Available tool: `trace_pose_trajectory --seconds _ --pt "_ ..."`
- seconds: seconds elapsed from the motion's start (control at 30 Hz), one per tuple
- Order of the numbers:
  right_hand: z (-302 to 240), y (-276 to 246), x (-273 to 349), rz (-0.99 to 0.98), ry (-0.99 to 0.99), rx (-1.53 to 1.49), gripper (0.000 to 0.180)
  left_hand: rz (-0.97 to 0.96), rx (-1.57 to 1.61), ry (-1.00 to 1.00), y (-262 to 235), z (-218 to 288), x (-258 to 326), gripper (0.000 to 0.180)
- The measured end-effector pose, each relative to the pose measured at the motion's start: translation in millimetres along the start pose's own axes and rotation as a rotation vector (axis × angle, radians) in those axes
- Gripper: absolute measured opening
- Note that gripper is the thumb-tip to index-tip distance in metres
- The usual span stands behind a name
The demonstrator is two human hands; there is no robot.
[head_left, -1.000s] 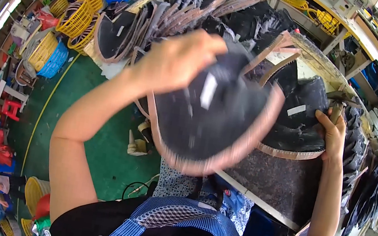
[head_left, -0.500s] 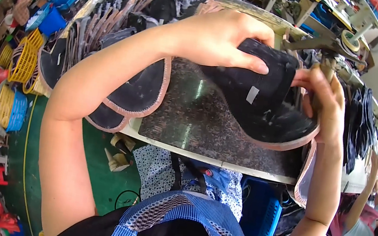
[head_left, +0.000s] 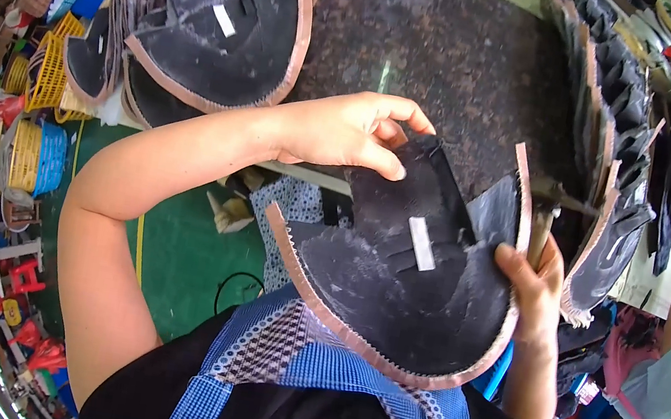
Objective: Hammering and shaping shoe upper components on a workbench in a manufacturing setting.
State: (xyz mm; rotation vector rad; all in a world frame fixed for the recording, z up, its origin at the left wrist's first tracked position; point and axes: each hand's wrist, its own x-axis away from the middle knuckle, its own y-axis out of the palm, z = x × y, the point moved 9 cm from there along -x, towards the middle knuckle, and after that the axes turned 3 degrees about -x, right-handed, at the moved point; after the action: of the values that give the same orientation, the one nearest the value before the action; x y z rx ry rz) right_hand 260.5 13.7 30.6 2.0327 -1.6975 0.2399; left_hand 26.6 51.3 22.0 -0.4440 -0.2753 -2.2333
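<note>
A black shoe upper (head_left: 358,289), bordered by a pinkish-brown strip and bearing a small white label, is held up over the table's near edge, its curved rim toward me. My left hand (head_left: 344,133) pinches the top of its tongue between thumb and fingers. At the upper's right edge, my right hand (head_left: 538,292) presses it with the thumb. The same hand also grips a hammer (head_left: 540,235), whose wooden handle stands in the fist with the metal head above. Some right fingers are hidden behind the upper.
More black uppers (head_left: 246,53) are stacked at the left of the dark speckled tabletop (head_left: 435,40). Another row of uppers (head_left: 602,156) lines its right side. Yellow baskets (head_left: 45,86) stand at far left. A person (head_left: 653,378) in pink and light blue works at right.
Both hands have brought the upper nearer to me and turned it, so its label and curved rim face up. The view has shifted; the left hand now pinches the tongue.
</note>
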Motion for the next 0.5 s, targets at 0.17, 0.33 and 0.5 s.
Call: trace_pose_trajectory --seconds 0.17,0.33,0.5 --pt "33 -11 26 0.091 -0.091 -0.004 0.047 0.090 0.116 -0.090 -4 -9 -10 0.028" --pt "46 -3 49 0.135 -0.232 0.017 0.052 -0.113 -0.232 0.088 19 -9 -36 0.024" --pt "41 -12 62 0.212 -0.366 0.316 0.039 -0.220 -0.548 0.138 28 4 -48 0.019"
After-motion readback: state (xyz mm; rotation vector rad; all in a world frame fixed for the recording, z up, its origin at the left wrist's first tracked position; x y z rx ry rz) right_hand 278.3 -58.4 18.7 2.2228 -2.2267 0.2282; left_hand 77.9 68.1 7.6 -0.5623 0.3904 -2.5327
